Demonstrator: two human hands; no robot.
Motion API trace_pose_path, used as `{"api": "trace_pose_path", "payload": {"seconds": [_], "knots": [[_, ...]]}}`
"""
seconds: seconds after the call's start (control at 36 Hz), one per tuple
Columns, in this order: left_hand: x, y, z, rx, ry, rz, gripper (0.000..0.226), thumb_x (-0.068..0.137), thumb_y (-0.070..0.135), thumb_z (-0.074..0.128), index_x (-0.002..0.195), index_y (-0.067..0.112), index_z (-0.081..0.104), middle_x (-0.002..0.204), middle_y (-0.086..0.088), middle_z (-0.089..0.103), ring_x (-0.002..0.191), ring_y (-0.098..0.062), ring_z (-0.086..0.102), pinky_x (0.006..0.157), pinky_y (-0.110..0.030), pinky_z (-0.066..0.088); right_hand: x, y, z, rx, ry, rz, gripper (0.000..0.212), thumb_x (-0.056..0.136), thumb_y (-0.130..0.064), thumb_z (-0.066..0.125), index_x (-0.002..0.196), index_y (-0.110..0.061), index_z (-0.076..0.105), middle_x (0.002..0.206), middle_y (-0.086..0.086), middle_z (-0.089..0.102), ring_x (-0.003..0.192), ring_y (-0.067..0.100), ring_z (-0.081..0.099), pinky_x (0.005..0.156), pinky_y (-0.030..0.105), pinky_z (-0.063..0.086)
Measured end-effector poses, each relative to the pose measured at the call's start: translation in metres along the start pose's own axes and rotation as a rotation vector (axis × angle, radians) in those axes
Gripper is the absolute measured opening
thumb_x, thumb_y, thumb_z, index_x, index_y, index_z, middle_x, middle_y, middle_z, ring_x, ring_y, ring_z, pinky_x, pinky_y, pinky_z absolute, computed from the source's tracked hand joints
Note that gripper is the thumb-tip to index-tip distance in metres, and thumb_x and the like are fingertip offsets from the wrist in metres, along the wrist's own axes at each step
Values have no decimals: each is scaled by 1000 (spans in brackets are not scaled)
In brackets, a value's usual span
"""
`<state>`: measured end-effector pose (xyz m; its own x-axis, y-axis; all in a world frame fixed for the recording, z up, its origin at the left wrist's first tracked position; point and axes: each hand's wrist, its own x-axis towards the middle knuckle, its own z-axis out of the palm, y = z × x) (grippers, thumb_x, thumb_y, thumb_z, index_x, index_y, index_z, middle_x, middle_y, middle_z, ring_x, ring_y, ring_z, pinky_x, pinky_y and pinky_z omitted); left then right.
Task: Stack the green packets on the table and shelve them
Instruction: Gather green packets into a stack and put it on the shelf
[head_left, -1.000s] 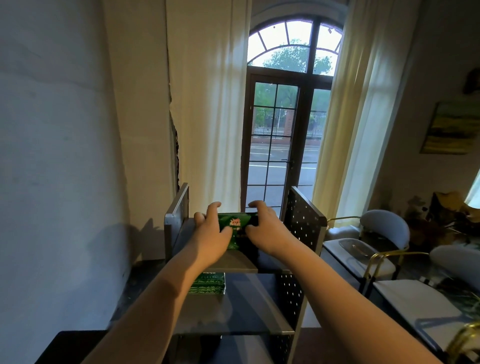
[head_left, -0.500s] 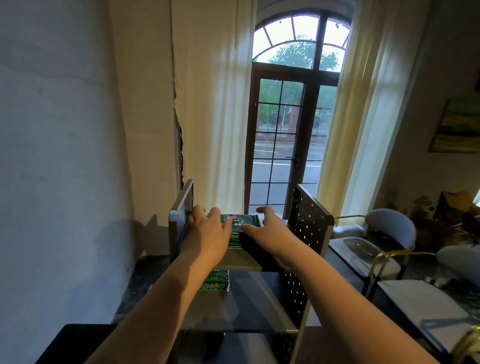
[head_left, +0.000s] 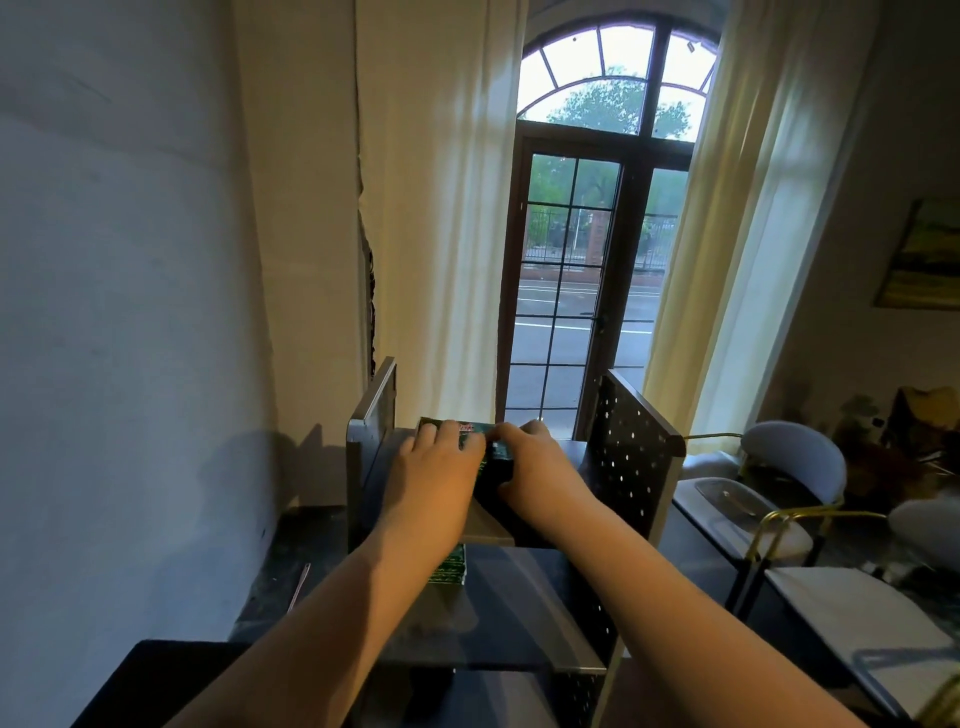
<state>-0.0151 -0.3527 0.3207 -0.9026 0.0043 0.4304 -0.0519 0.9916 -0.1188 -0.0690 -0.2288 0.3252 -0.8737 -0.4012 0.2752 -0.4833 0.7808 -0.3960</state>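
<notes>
Green packets (head_left: 470, 434) now sit lower and farther back on the top level of the shelf unit (head_left: 631, 452) than a second ago, toward its left wall. Both arms reach forward; left hand (head_left: 434, 478) and right hand (head_left: 540, 467) clasp the stack from either side, fingers curled over its top. Another green stack (head_left: 449, 569) lies on the level below.

green packets (head_left: 467, 430): flat, upper shelf (head_left: 488, 525); green stack (head_left: 450, 566): lower shelf (head_left: 519, 613)
</notes>
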Motion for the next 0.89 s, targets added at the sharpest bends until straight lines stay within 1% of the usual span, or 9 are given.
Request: {"api": "trace_pose_path", "payload": {"seconds": [0.11, 0.17, 0.22, 0.31, 0.44, 0.5, 0.67, 0.81, 0.89], "knots": [[1, -1, 6, 2, -65, -44, 39, 97, 10, 51, 136, 13, 47, 142, -8, 41, 129, -27, 40, 107, -37, 34, 6, -6, 7, -35, 16, -11, 50, 88, -6, 62, 135, -21, 51, 135, 9, 37, 106, 29, 58, 93, 37, 52], [2, -3, 10, -16, -92, -81, 39, 97, 10, 51, 136, 12, 48, 143, -8, 42, 129, -26, 40, 107, -36, 36, 9, -9, 10, -46, 20, -21, 50, 89, -4, 61, 136, -18, 50, 135, 10, 37, 105, 29, 59, 91, 33, 52], [3, -5, 13, -19, -108, -98, 49, 95, 8, 54, 143, 10, 42, 146, -10, 40, 132, -26, 39, 110, -37, 35, 15, -13, 13, -34, 18, -27, 49, 90, -4, 59, 137, -16, 50, 134, 12, 38, 104, 31, 59, 89, 32, 50], [5, -8, 12, -13, -128, -118, 64, 95, 9, 56, 153, 6, 27, 154, -13, 31, 141, -28, 32, 117, -39, 31, 24, -18, 19, -26, 20, -23, 47, 90, -4, 58, 136, -16, 51, 132, 13, 39, 102, 34, 60, 89, 36, 52], [3, -15, 13, -17, -186, -128, 71, 98, 9, 49, 157, 4, 11, 165, -13, 9, 151, -31, 13, 123, -45, 19, 35, -23, 28, -14, 19, -18, 45, 91, -6, 58, 134, -17, 51, 128, 14, 41, 101, 37, 60, 93, 45, 52], [2, -17, 13, -16, -210, -134, 70, 99, 9, 44, 157, 4, 6, 166, -13, 7, 153, -32, 8, 124, -45, 14, 36, -24, 31, 0, 17, -20, 48, 91, -5, 57, 137, -17, 50, 129, 13, 40, 103, 37, 60, 95, 45, 51], [3, -17, 7, -27, -266, -159, 67, 102, 10, 36, 158, 4, 0, 166, -16, 2, 153, -33, 2, 124, -47, 11, 35, -26, 30, 32, -22, -36, 59, 91, -5, 57, 146, -17, 42, 138, 14, 34, 112, 37, 58, 101, 43, 48], [4, -19, 5, -61, -282, -175, 61, 106, 22, 30, 158, 7, 2, 166, -16, 3, 153, -33, 2, 124, -48, 10, 29, -28, 25, 12, -86, -40, 70, 92, -12, 59, 154, -21, 28, 152, 15, 23, 127, 38, 49, 109, 46, 41], [4, -20, 5, -91, -285, -175, 62, 107, 27, 29, 159, 8, 2, 167, -14, 1, 154, -32, -1, 124, -47, 8, 25, -29, 24, -11, -114, -40, 73, 92, -15, 57, 155, -22, 23, 156, 16, 17, 131, 39, 46, 110, 48, 40]]}}
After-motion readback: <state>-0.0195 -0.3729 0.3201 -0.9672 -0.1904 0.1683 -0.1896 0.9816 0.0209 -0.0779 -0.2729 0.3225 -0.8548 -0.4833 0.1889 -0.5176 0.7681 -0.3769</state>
